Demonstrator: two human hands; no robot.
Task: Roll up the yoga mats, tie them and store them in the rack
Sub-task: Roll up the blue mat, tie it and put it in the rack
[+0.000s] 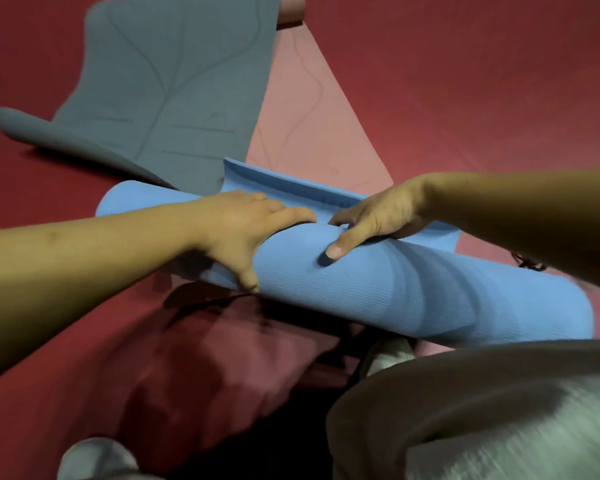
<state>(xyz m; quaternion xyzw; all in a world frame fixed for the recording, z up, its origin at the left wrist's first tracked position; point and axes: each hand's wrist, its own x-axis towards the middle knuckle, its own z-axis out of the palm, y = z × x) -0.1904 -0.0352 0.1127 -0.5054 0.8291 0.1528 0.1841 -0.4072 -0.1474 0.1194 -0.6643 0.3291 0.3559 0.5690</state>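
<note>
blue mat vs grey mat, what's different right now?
The blue mat is almost fully rolled, with a short flap left; the grey mat lies mostly flat, only its near end curling. The left hand and right hand press on the blue mat; the grey mat is untouched. Both lie partly over the pink mat.

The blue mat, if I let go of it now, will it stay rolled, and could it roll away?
Probably it would loosen: on the blue mat the last flap stands up untucked, with no tie visible. It may roll easily, being a round cylinder on flat floor. Its ribbed surface should grip well.
</note>
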